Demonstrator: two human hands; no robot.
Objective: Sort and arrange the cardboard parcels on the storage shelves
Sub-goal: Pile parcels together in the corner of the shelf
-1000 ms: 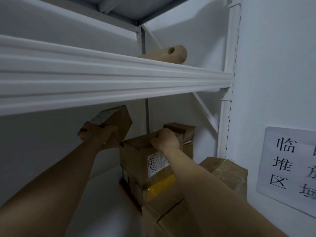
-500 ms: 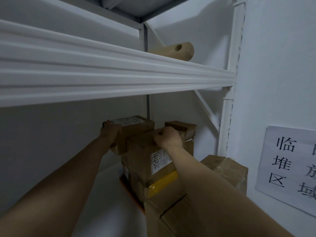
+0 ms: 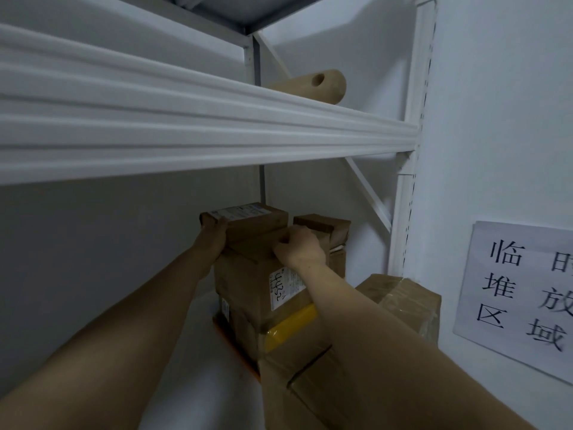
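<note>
Caught about midway through a placement. Had the small flat brown cardboard parcel with a white label (image 3: 248, 220) lying on top of the taller brown cardboard box with a handwritten label (image 3: 245, 287), on the lower level under the white metal shelf beam (image 3: 217, 128). Gripped its left end with the left hand (image 3: 214, 235). Had the right hand (image 3: 299, 246) curled on the tall box's top, tight against the parcel's near edge; couldn't tell if it pinched anything. Seemed landed but not released yet. Already stacked below and beside: a yellow-taped brown parcel (image 3: 291, 325) and a large tape-wrapped brown box (image 3: 403, 296). Probably left: squaring that top parcel, then freeing the 2 hands. Spotted just 1 tan cardboard tube (image 3: 313, 85) on the upper shelf.
</note>
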